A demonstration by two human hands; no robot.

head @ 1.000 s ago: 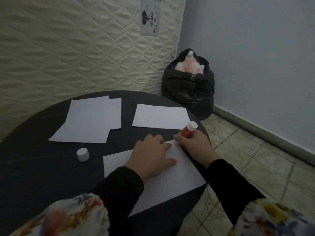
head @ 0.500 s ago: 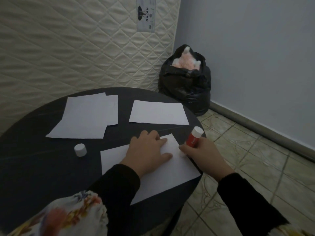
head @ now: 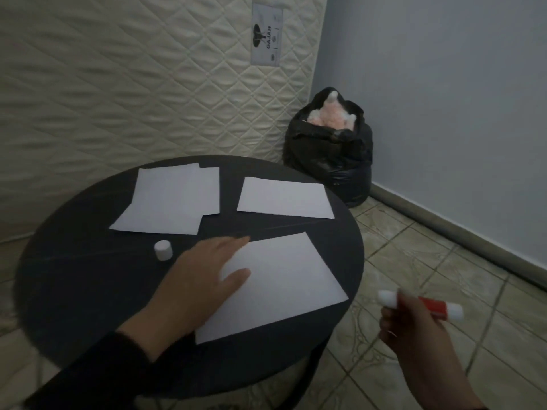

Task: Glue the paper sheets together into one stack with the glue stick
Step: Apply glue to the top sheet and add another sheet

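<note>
A white paper sheet (head: 284, 285) lies at the near right of the round black table (head: 88, 279). My left hand (head: 204, 276) lies flat over the sheet's left edge, fingers straight. My right hand (head: 414, 327) is off the table's right side, above the floor, gripping the red and white glue stick (head: 435, 309), which lies roughly level. The stick's white cap (head: 163, 250) stands on the table left of my left hand. Two overlapping sheets (head: 168, 199) lie at the far left and a single sheet (head: 284, 198) at the far right.
A full black bin bag (head: 328, 161) stands on the tiled floor (head: 444, 276) in the corner behind the table. A quilted mattress (head: 133, 78) leans against the wall on the left. A grey wall (head: 444, 99) runs along the right.
My right hand has drawn the glue stick away from the sheet's far corner, out past the table's right edge. My left hand has slid toward the sheet's left edge.
</note>
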